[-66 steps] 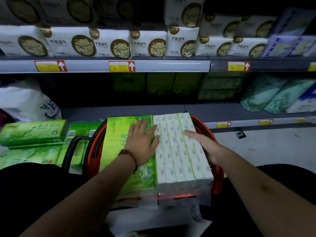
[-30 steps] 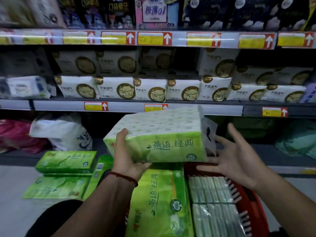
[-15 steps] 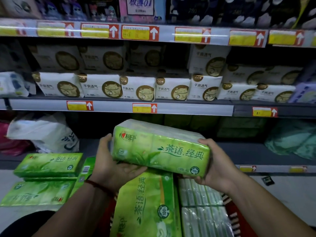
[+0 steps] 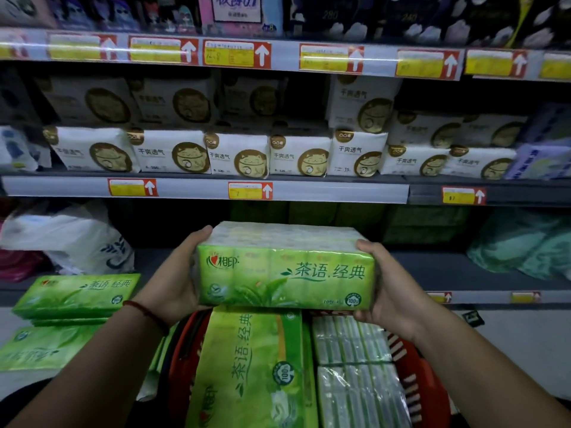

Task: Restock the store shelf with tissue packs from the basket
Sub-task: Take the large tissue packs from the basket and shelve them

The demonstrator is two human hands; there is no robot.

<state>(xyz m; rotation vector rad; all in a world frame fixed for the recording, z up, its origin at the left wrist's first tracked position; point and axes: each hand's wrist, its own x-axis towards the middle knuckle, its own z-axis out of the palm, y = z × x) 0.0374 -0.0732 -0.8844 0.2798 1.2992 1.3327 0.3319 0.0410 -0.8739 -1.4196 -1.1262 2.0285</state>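
A green tissue pack [image 4: 285, 270] hangs level in front of the dark bottom shelf [image 4: 432, 270], its printed side facing me. My left hand [image 4: 173, 279] grips its left end and my right hand [image 4: 383, 288] grips its right end. Below it stands the red basket [image 4: 414, 375], holding another green pack [image 4: 250, 369] on the left and clear-wrapped white tissue packs [image 4: 355, 362] on the right. More green packs [image 4: 315, 214] sit in shadow at the back of the bottom shelf.
Two green packs [image 4: 74, 295] are stacked on the floor at the left. A white plastic bag [image 4: 71, 236] lies on the bottom shelf's left, teal bags [image 4: 519, 245] on its right. White cat-print packs [image 4: 238, 156] fill the shelf above.
Both hands lifted the green pack out of the basket, turned it level and carried it up and forward toward the bottom shelf. My right hand closed on its right end.
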